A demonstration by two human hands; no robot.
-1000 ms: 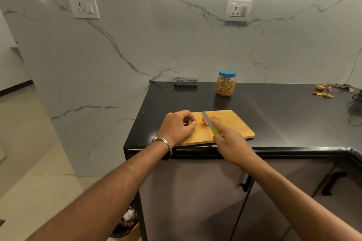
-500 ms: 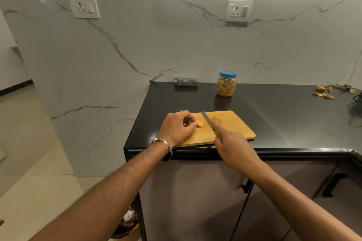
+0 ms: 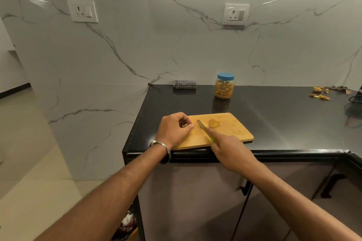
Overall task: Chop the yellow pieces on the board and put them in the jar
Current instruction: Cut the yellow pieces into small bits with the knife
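A wooden cutting board point(image 3: 233, 133) lies at the front edge of the black counter point(image 3: 274, 115). On it sits a yellow piece point(image 3: 214, 123). My right hand point(image 3: 229, 148) grips a knife with a green handle, forefinger along its back; the blade point(image 3: 201, 125) points away, just left of the yellow piece. My left hand point(image 3: 174, 130) rests on the board's left end with fingers curled, pinching something small that I cannot make out. A clear jar point(image 3: 224, 86) with a blue lid on stands behind the board, holding yellow pieces.
A folded checked cloth point(image 3: 184, 84) lies at the counter's back left. Yellow scraps point(image 3: 320, 94) are scattered at the back right, next to a dark cable at the frame's right edge. Wall sockets sit above. A bin with rubbish stands on the floor below the counter's left end.
The knife blade has shifted slightly left of the yellow piece. The small bit seen by my left fingertips half a second ago is now tucked into my left fingers.
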